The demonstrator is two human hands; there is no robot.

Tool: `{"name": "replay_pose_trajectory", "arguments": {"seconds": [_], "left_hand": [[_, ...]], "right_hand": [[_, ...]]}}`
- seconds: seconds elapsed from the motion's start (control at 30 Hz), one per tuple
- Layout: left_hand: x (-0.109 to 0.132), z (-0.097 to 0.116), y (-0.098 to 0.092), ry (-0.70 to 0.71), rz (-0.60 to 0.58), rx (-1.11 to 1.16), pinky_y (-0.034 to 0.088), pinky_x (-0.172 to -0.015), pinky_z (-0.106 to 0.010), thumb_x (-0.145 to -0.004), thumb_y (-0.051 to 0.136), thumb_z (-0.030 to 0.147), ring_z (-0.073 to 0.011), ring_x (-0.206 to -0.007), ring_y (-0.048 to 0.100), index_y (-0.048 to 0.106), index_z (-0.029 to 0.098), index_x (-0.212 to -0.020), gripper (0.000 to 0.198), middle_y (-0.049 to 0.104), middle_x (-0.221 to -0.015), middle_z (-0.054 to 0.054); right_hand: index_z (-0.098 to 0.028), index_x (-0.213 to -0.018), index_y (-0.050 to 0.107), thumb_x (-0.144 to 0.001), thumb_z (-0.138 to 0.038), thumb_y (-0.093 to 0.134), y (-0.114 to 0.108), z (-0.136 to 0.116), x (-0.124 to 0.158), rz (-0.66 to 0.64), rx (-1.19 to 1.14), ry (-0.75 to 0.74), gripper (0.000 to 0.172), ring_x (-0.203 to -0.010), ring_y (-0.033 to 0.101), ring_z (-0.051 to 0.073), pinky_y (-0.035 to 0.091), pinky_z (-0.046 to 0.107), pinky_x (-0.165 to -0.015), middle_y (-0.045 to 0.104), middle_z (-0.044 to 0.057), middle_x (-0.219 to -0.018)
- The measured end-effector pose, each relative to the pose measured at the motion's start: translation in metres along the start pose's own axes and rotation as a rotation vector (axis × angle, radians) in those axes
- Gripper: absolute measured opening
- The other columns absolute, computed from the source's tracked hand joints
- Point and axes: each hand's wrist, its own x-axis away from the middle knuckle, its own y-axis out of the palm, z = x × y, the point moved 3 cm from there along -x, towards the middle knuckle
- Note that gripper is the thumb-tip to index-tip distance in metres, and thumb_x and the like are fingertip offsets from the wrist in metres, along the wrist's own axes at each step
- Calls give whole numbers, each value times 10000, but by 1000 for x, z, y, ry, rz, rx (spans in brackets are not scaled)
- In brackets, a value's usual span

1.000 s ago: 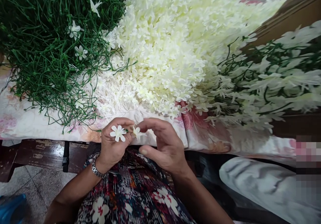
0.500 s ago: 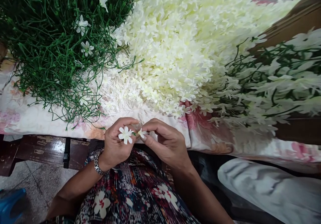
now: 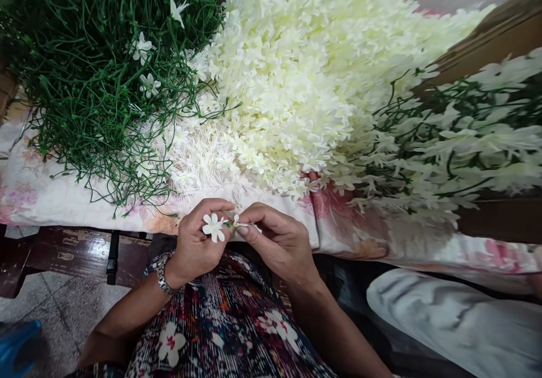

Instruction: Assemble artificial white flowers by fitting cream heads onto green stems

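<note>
My left hand [image 3: 202,238], with a metal watch at its wrist, is closed on a green stem that carries a white flower [image 3: 213,228]. Fingertips of my right hand [image 3: 282,242] pinch a small white blossom [image 3: 236,221] at the stem's tip, close to my left fingers. Both hands are over my lap at the table's front edge. Beyond them lies a large heap of cream-white blossoms [image 3: 292,84]. To its left is a pile of green stems [image 3: 93,84] with a few white flowers on it.
Finished-looking white flower sprays [image 3: 474,135] lie at the right beside a cardboard box [image 3: 495,39]. A flowered cloth [image 3: 76,203] covers the table. Another person's leg [image 3: 449,316] is at the lower right, a blue object [image 3: 19,344] at the lower left.
The small blossom has turned slightly between my right fingertips. Both hands stay almost in place, while the view has shifted a little.
</note>
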Motion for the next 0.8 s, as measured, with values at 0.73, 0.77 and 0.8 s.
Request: {"name": "replay_pose_trajectory", "arguments": {"seconds": [0.73, 0.77, 0.8], "left_hand": [[-5, 5, -3, 176, -53, 13, 406, -513, -202, -710, 520, 92, -86, -547, 502, 616, 155, -737, 119, 560, -606, -11], [-5, 4, -4, 184, -55, -7, 403, -511, -203, -710, 514, 87, -86, -545, 498, 619, 159, -748, 133, 554, -602, -9], [-5, 4, -4, 196, -56, -30, 398, -509, -202, -709, 509, 81, -86, -543, 493, 620, 164, -759, 147, 549, -598, -6]], "right_hand": [[-179, -865, 574, -712, -54, 526, -11, -32, -9, -1, 333, -351, 204, -661, 535, 99, 445, 227, -554, 553, 21, -727], [-183, -872, 573, -717, -59, 518, -11, -32, -8, -6, 358, -358, 206, -665, 535, 102, 450, 230, -559, 553, 22, -730], [-188, -877, 572, -720, -66, 514, -11, -32, -7, -7, 384, -365, 207, -668, 534, 106, 454, 234, -563, 554, 23, -731]]}}
